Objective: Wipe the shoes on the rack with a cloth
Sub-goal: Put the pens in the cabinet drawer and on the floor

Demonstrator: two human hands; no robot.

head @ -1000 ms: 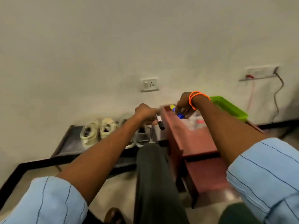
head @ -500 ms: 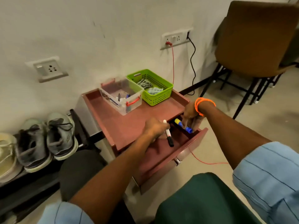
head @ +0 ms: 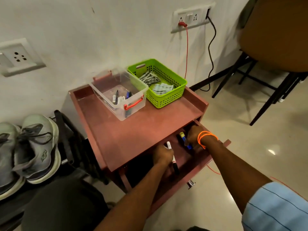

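The fingertips of the left hand are being hidden behind its own knuckles, so the grip on the white marker with a black cap is being shown only in part. The fingers of the right hand are being concealed inside the open reddish-brown drawer, and the lower end of the blue and yellow marker is being covered by them. The pair of grey lace-up sneakers is being cut off by the left edge. The brown-backed chair is being cropped at the top and right, and its outline is being blurred. Labels on the small pens in the clear plastic box are being rendered too small to be read.
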